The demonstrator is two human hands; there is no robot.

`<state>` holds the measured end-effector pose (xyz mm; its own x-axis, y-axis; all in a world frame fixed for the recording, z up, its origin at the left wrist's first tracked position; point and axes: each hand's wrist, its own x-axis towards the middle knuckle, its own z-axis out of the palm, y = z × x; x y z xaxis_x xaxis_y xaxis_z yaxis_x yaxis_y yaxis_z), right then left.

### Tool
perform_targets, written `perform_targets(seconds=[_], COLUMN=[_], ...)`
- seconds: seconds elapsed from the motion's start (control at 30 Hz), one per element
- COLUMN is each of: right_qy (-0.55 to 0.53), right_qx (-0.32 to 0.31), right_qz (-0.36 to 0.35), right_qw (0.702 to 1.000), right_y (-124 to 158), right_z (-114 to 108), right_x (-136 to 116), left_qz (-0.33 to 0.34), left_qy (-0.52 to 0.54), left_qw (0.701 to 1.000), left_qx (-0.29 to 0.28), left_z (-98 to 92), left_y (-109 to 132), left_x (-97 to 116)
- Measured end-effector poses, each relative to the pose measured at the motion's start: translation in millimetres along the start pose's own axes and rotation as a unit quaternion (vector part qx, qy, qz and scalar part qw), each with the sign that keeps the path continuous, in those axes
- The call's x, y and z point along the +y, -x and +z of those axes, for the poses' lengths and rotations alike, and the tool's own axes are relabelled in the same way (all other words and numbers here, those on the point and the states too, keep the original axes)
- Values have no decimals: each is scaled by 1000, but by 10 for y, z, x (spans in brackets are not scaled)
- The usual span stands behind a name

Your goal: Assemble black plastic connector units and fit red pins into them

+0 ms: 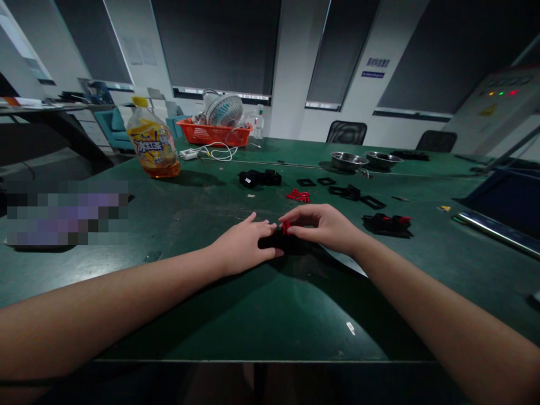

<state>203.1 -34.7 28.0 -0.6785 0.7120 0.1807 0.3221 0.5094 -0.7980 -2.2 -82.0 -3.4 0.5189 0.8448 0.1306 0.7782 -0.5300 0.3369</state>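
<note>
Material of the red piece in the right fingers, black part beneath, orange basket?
Red piece: probably plastic, solid bright color. Black part: possibly plastic, matte-looking, but too shadowed to tell. Basket: likely molded plastic, judging by its perforated wall.

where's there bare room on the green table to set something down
Widest: the green tabletop between the bare left hand, bare right hand and near edge, with one small white rectangular label toward the right. Smaller: between the left hand and the yellow-capped plastic bottle. Crowded: beyond the right hand, with small red plastic pieces and black plastic parts.
</note>
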Motion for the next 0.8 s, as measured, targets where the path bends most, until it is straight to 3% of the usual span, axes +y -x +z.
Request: perform_targets(seconds=[0.8], right_qy=[21], right_qx=[-4], right_qz=[-12], right_qw=[1000], right_y=[-2], right_z=[-5], right_x=[24], left_qz=[0], left_qy=[2], left_qw=[1000], left_qx=[1], left_z=[6], left_y=[0], left_x=[-7])
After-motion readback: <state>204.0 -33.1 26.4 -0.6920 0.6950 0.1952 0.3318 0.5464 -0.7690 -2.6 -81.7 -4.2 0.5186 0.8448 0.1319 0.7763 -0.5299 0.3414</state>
